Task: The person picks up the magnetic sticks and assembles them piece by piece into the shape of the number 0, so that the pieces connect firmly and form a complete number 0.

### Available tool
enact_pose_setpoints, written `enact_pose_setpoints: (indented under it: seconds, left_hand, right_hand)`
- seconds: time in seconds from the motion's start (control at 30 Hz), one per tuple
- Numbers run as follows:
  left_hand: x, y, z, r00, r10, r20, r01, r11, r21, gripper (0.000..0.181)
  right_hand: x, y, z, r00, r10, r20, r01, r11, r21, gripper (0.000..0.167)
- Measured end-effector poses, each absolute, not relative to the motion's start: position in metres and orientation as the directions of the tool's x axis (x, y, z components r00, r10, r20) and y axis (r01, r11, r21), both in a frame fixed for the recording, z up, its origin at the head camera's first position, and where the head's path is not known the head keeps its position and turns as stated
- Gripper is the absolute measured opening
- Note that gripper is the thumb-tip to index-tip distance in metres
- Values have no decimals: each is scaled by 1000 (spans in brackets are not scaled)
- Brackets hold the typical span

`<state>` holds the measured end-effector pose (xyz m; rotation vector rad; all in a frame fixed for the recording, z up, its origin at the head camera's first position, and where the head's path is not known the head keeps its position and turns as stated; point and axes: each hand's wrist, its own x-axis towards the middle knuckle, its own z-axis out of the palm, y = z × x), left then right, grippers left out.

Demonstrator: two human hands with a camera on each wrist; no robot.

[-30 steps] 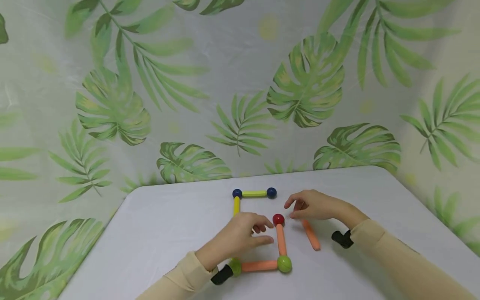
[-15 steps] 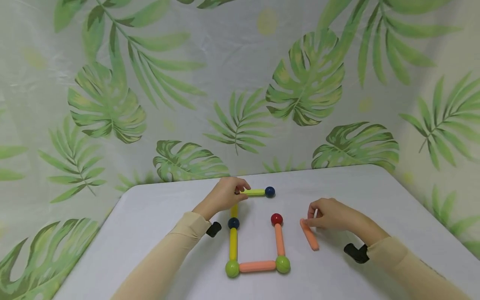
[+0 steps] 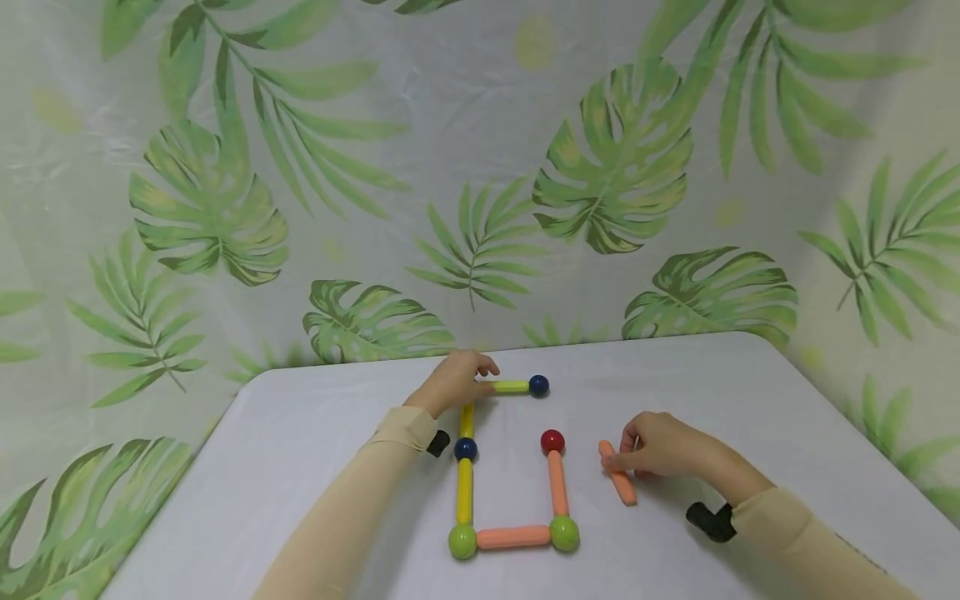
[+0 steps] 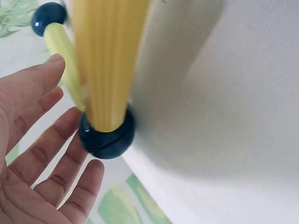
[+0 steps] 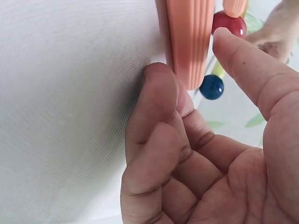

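My right hand (image 3: pixel 667 446) holds a loose orange toy building stick (image 3: pixel 627 490), which lies on the table, between thumb and curled fingers. In the right wrist view, the thumb is on one side of the ridged orange stick (image 5: pixel 190 42) and the fingers are on the other. At the far left corner of the ball-and-stick figure is my left hand (image 3: pixel 453 379), its fingers loosely extended. The left wrist view shows those fingers beside a dark blue ball (image 4: pixel 106 140) joining a yellow stick (image 4: pixel 110 56) and a lime stick (image 4: pixel 65 56).
The figure continues through a blue ball (image 3: pixel 466 448), a yellow stick (image 3: pixel 465 492), two green balls, an orange stick (image 3: pixel 513 537), and another orange stick (image 3: pixel 558 483) topped by a red ball (image 3: pixel 552 442). A blue ball (image 3: pixel 538 385) ends the lime stick. Behind hangs a leaf-patterned cloth (image 3: pixel 360 208).
My left hand has gone from the figure's middle to its far left corner. My right hand has come back from near the red ball and down to the loose orange stick.
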<state>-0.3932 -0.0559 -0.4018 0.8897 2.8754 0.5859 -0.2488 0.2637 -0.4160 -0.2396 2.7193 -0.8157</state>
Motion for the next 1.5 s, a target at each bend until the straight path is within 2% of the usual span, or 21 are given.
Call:
enact_pose_setpoints:
  seconds: [0.6, 1.17, 1.5]
  left_hand:
    - [-401, -54, -415, -846, 529, 68, 511, 767, 388, 22]
    - [-403, -56, -417, -860, 507, 61, 485, 773, 410, 20]
    - [-402, -54, -417, -869, 492, 54, 469, 784, 406, 22]
  right_hand:
    - [-254, 255, -414, -946, -207, -248, -26, 815, -579, 28]
    - [-303, 234, -406, -972, -168, -161, -5, 707, -707, 33]
    - [-324, 214, -413, -988, -89, -128, 47, 612, -790, 34]
